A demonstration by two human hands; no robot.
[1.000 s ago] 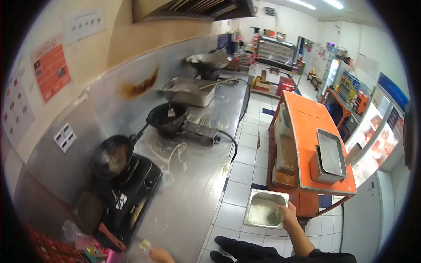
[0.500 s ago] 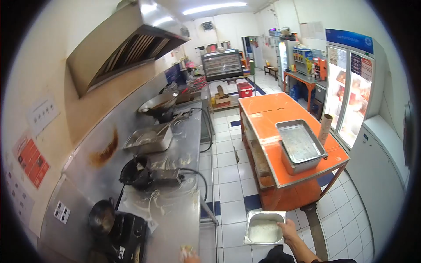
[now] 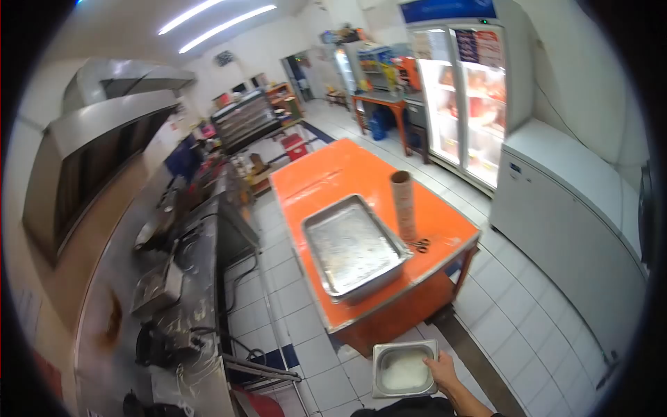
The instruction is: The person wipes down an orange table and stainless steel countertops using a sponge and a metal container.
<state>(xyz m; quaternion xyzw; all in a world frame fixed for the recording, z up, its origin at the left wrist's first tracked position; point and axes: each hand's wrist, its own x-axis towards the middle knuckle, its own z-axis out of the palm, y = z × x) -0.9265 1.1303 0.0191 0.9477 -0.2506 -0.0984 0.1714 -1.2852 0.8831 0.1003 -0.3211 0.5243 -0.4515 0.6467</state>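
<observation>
Gripped at its right rim by my right hand (image 3: 441,370) is a small square steel pan (image 3: 405,368) with a whitish substance in its bottom. It hangs over the floor, just in front of the orange table (image 3: 333,170). On that table lies a large rectangular steel tray (image 3: 356,247), set on a deeper pan. A cardboard tube (image 3: 403,206) stands upright to its right, with black-handled scissors (image 3: 421,245) at its base. My left hand is out of view.
Along the left runs a steel counter (image 3: 201,299) with a black pan (image 3: 154,345) and a rectangular steel container (image 3: 158,290). A lit glass-door fridge (image 3: 458,104) and a white chest freezer (image 3: 570,215) stand at the right.
The view has swung right, so the orange table is now central and the counter further left. My left hand, holding a small pale item earlier, has left the view. My right hand keeps the small pan.
</observation>
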